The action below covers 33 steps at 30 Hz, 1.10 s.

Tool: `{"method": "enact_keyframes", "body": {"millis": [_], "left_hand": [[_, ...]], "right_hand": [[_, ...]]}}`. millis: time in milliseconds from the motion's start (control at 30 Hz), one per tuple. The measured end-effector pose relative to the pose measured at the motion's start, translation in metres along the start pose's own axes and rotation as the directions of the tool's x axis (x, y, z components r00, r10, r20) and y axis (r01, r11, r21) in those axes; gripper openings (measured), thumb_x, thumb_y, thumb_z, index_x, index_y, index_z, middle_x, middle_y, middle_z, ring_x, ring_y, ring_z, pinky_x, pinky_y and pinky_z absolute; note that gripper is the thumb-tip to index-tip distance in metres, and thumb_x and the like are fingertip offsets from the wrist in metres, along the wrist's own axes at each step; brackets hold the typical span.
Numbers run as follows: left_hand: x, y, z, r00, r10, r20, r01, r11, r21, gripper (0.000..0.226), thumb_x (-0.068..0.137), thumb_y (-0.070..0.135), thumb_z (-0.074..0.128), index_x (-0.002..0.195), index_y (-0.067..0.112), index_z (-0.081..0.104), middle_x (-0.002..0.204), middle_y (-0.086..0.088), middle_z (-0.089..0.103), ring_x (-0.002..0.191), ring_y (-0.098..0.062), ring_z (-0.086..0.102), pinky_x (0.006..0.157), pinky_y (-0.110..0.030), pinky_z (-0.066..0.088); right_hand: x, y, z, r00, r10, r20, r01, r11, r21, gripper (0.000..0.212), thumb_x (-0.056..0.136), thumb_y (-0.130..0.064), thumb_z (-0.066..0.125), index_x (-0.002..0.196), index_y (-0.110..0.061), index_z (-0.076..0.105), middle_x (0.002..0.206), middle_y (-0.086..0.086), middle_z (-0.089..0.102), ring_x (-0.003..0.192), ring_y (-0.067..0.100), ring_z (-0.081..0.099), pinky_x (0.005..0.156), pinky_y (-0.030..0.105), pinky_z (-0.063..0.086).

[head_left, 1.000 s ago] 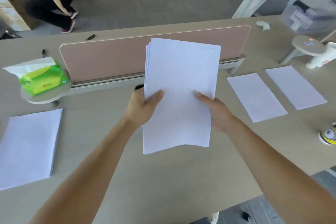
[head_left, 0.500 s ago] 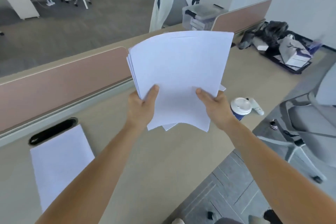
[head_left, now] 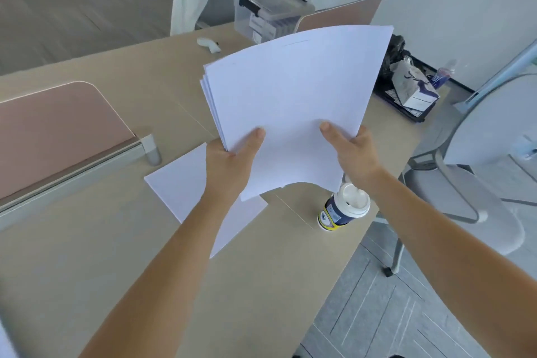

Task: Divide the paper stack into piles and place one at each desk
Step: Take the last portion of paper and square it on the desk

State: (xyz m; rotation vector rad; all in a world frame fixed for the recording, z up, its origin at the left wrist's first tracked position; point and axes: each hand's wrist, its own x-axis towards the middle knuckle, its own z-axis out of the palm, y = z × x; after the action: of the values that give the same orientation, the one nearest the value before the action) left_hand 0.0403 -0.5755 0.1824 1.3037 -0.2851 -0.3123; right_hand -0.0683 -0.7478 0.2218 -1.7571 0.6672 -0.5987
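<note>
Office; desk dividers, swivel chair

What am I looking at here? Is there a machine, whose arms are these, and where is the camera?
No machine here: a person works with bare hands. The camera sits on their head, looking forward and down, so the arms reach in from below. The left hand and right hand each grip the near end of a paper stack, thumbs on top, held above a desk. On the desk lie one paper pile, a lidded coffee cup and a clear storage box. A pink divider stands at the left.
</note>
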Motion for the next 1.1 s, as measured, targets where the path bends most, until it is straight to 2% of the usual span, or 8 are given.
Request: {"method": "enact_keyframes", "body": {"millis": [133, 233, 333, 400, 667, 833, 933, 1100], "left_hand": [[0.031, -0.014, 0.029, 0.999, -0.021, 0.048, 0.019, 0.999, 0.042, 0.006, 0.085, 0.021, 0.078, 0.087, 0.022, 0.073, 0.085, 0.014, 0.075, 0.084, -0.006, 0.072, 0.069, -0.02, 0.054], [0.046, -0.023, 0.062, 0.997, -0.061, 0.043, 0.059, 0.997, 0.044, 0.02, 0.078, 0.029, 0.083, 0.091, 0.019, 0.072, 0.083, 0.015, 0.074, 0.085, -0.006, 0.073, 0.073, -0.023, 0.056], [0.055, -0.026, 0.105, 0.994, -0.105, 0.04, 0.105, 0.994, 0.008, 0.017, 0.081, 0.023, 0.081, 0.081, 0.021, 0.064, 0.063, 0.026, 0.069, 0.068, 0.011, 0.067, 0.062, -0.008, 0.05], [0.056, -0.029, 0.135, 0.995, -0.079, 0.063, 0.078, 0.997, 0.01, 0.025, 0.085, 0.015, 0.077, 0.072, 0.026, 0.059, 0.053, 0.033, 0.062, 0.058, 0.017, 0.061, 0.055, -0.003, 0.045], [0.089, -0.054, 0.271, 0.996, 0.018, -0.087, -0.005, 0.99, 0.139, 0.011, 0.085, 0.014, 0.077, 0.082, 0.024, 0.073, 0.072, 0.025, 0.073, 0.076, 0.007, 0.07, 0.065, -0.009, 0.049], [0.094, -0.086, 0.358, 0.992, -0.033, -0.124, 0.064, 0.964, 0.256, 0.014, 0.084, 0.018, 0.077, 0.076, 0.027, 0.073, 0.07, 0.023, 0.073, 0.073, 0.006, 0.069, 0.065, -0.012, 0.05], [0.093, -0.101, 0.392, 0.983, -0.066, -0.169, 0.112, 0.955, 0.274, 0.013, 0.083, 0.018, 0.078, 0.076, 0.028, 0.074, 0.072, 0.022, 0.074, 0.076, 0.005, 0.07, 0.069, -0.016, 0.052], [0.107, -0.11, 0.411, 0.979, -0.112, -0.173, 0.168, 0.921, 0.352, 0.02, 0.077, 0.015, 0.083, 0.087, 0.028, 0.072, 0.08, 0.023, 0.075, 0.082, 0.003, 0.071, 0.069, -0.012, 0.052]], "right_hand": [[0.037, 0.013, -0.021, 1.0, -0.012, -0.011, 0.012, 1.0, -0.015, 0.012, 0.088, -0.032, 0.071, 0.079, -0.025, 0.074, 0.089, 0.003, 0.07, 0.082, 0.016, 0.066, 0.077, 0.039, 0.054], [0.058, 0.025, -0.047, 1.0, -0.011, -0.015, 0.011, 1.0, -0.008, 0.015, 0.088, -0.031, 0.071, 0.074, -0.031, 0.077, 0.085, -0.006, 0.072, 0.082, 0.014, 0.068, 0.082, 0.045, 0.057], [0.082, 0.035, -0.077, 1.0, -0.02, -0.006, 0.02, 0.999, 0.029, 0.022, 0.091, -0.026, 0.069, 0.075, -0.039, 0.078, 0.081, -0.016, 0.075, 0.081, 0.006, 0.07, 0.083, 0.041, 0.057], [0.102, 0.042, -0.1, 1.0, -0.022, -0.012, 0.022, 0.999, 0.044, 0.02, 0.092, -0.023, 0.069, 0.077, -0.034, 0.077, 0.082, -0.017, 0.075, 0.081, 0.004, 0.071, 0.078, 0.035, 0.058], [0.216, 0.088, -0.213, 0.98, -0.077, 0.182, 0.048, 0.986, 0.157, 0.01, 0.09, -0.016, 0.07, 0.088, -0.025, 0.073, 0.085, -0.02, 0.076, 0.084, 0.001, 0.071, 0.074, 0.021, 0.055], [0.267, 0.122, -0.289, 0.962, 0.008, 0.274, -0.1, 0.941, 0.323, 0.014, 0.086, -0.015, 0.073, 0.087, -0.029, 0.077, 0.101, -0.01, 0.077, 0.1, 0.013, 0.072, 0.088, 0.034, 0.056], [0.281, 0.141, -0.315, 0.953, 0.052, 0.3, -0.16, 0.924, 0.348, 0.022, 0.086, -0.014, 0.073, 0.085, -0.035, 0.078, 0.102, -0.01, 0.076, 0.101, 0.014, 0.072, 0.091, 0.041, 0.055], [0.306, 0.154, -0.33, 0.954, 0.023, 0.298, -0.134, 0.924, 0.359, 0.025, 0.088, -0.006, 0.071, 0.084, -0.03, 0.076, 0.093, -0.013, 0.077, 0.093, 0.009, 0.073, 0.082, 0.029, 0.058]]}}
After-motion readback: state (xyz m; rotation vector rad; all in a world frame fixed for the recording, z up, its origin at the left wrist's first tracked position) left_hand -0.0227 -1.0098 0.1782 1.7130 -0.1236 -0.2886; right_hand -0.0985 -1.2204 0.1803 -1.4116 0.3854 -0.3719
